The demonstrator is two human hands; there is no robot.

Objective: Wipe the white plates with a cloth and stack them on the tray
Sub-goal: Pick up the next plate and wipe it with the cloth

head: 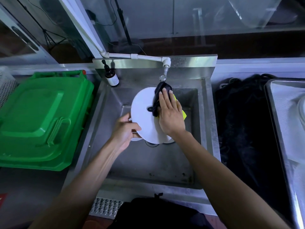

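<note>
A steel sink (149,161) is sitting in the middle of the view, set into a grey counter (29,187) that is running from 9 o'clock to 3 o'clock. On the sink's back ledge, at about 11 o'clock from the basin, a brown pump bottle (111,76) is standing upright. A white tap pipe (137,56) is running along the back edge and is ending in a spout at 12 o'clock. At 9 o'clock a green plastic lid (42,119) is lying flat on the counter, with a white perforated basket (6,85) just beside it. At 3 o'clock a heap of black material (242,126) is lying on the counter, and a metal tray (279,129) is resting further right.
</note>
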